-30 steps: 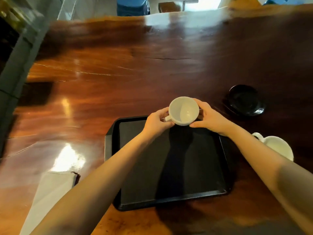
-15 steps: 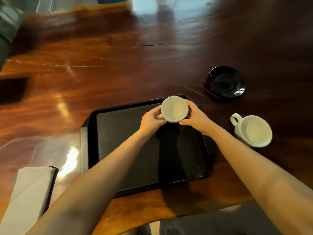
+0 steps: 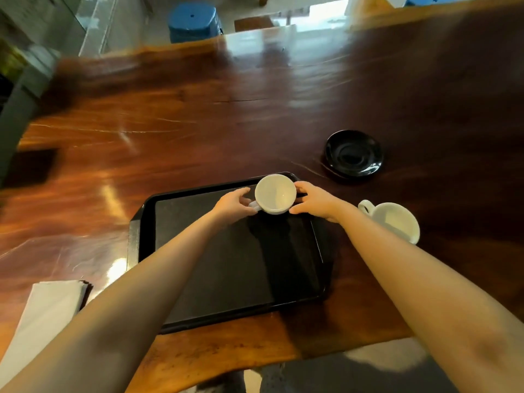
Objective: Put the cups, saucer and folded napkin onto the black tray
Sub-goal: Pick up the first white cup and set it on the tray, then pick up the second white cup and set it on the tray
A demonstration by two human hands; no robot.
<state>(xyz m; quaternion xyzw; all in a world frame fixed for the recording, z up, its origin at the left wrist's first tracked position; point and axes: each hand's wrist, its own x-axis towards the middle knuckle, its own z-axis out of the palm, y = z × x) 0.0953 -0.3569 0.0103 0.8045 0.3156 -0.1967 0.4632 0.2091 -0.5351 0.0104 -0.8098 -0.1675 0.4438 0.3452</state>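
Daylight is coming in from a bright opening at the far end, leaving white glare streaks along the glossy wooden worktop and a hot spot near its left front. The right side is lying dim. Arm shadows are falling across the black tray. Wide-angle bending and motion blur are smearing the left edge

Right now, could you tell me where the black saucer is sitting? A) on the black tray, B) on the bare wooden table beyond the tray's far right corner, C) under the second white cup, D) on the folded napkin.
B: the black saucer lies alone on the wooden table, past the far right corner of the black tray, clear of both the second white cup and the folded napkin.
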